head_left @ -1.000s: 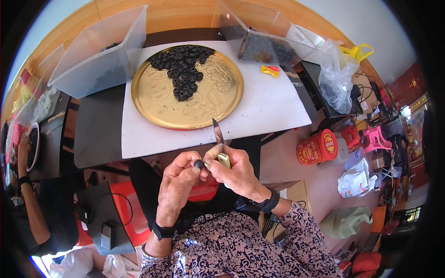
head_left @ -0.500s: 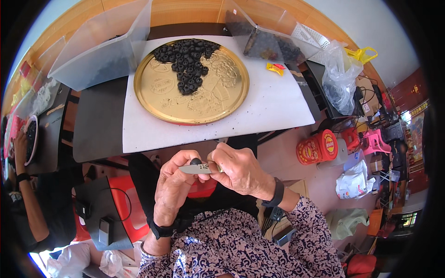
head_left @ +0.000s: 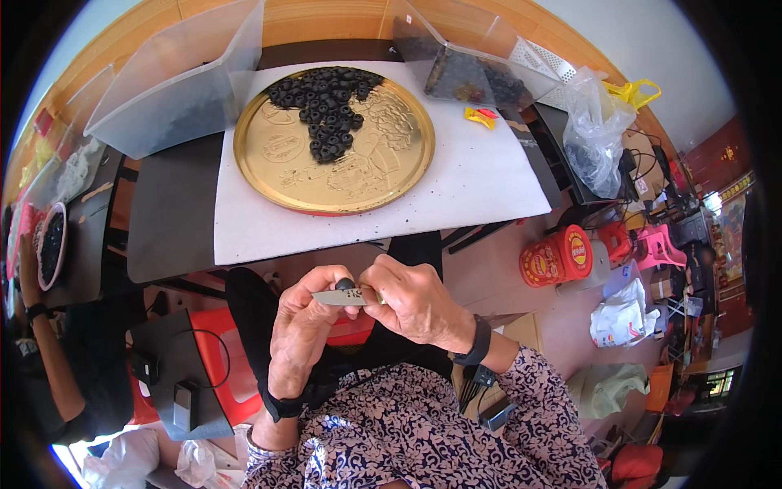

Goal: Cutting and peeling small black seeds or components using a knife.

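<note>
My left hand [head_left: 300,326] pinches a small, round black piece [head_left: 344,284] between thumb and fingers. A short knife [head_left: 336,298] with dark specks on its blade is gripped in my right hand [head_left: 423,306]. Its blade crosses just in front of the black piece and points left; whether it is cutting in cannot be made out. Both hands are close together over my lap, short of the table edge. Beyond them, a round gold tray [head_left: 265,175] bears a heap of black, ring-like pieces [head_left: 330,114] with holes, spread from its far rim toward the middle.
Under the tray lies a white sheet [head_left: 481,191] dotted with dark crumbs. Clear bins stand at the left [head_left: 163,118] and right [head_left: 464,77], near a small yellow-red packet [head_left: 479,118]. Far left, another person's hand [head_left: 29,265] rests beside a bowl of dark pieces [head_left: 55,244].
My hands keep nearly the same hold, with the knife and black piece shifted only slightly. At the far left, the other person's hand has changed position beside the bowl.
</note>
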Demonstrator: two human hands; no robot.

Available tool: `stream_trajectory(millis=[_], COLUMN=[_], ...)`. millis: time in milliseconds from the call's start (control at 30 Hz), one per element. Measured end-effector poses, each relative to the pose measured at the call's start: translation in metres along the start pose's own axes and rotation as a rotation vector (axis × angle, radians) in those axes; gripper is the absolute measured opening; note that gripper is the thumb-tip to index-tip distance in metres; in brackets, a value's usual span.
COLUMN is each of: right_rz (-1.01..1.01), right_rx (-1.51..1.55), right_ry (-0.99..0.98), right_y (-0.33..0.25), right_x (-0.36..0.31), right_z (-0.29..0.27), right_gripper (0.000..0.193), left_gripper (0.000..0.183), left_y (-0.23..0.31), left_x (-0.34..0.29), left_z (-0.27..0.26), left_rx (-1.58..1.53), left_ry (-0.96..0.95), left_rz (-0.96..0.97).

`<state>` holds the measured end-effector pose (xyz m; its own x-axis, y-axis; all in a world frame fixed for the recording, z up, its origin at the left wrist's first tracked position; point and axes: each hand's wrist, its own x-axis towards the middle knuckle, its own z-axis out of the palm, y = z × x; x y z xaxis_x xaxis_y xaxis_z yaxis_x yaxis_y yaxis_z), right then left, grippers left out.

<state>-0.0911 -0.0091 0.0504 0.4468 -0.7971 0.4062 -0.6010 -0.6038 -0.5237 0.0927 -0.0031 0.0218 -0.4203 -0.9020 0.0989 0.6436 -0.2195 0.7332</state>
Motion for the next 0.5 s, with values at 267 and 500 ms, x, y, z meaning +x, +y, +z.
stream_trajectory(millis=[267, 500], right_rz=[-0.046, 0.021], right_rx=[0.004, 0.058], right_ry=[0.023, 0.050], right_y=[0.002, 0.008], right_x=[0.000, -0.006], right_z=[0.003, 0.011], right_gripper=[0.025, 0.023], left_gripper=[0.036, 0.025], left_y=[0.002, 0.007], left_x=[-0.002, -0.004], left_z=[0.004, 0.015], left_rx=[0.076, 0.078], left_ry=[0.057, 0.081], left_rz=[-0.011, -0.024])
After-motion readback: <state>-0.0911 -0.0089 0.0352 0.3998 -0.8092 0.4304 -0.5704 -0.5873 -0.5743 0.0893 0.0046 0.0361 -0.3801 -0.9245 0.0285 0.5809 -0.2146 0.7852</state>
